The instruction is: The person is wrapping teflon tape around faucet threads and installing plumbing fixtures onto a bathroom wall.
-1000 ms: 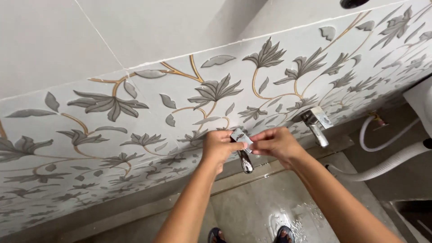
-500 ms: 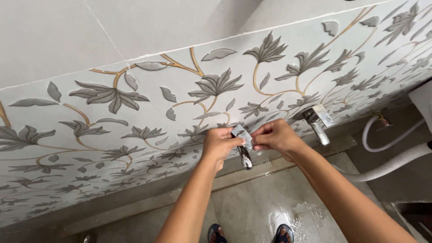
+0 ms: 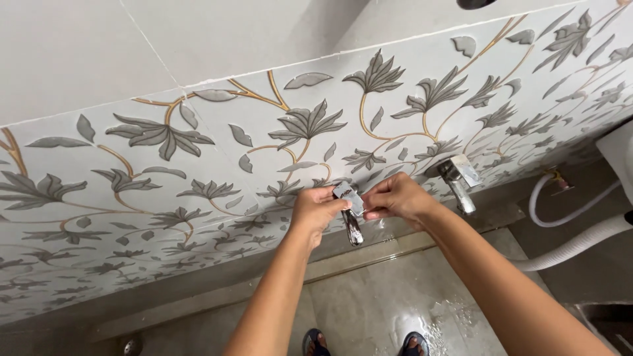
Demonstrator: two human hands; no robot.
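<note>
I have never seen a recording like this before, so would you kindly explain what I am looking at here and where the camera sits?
The camera is worn on a person's head and looks down past their own arms, so there is only this one view and no machine at all. Both bare hands reach to a chrome wall tap set in a tiled wall patterned with grey leaves and gold stems. The left hand grips the tap from its left side, and the right hand pinches it from the right. A second chrome tap sticks out of the wall further right, untouched. Beyond it runs a white hose. Below is a wet floor, where the tips of the person's sandals show at the bottom edge.
</note>
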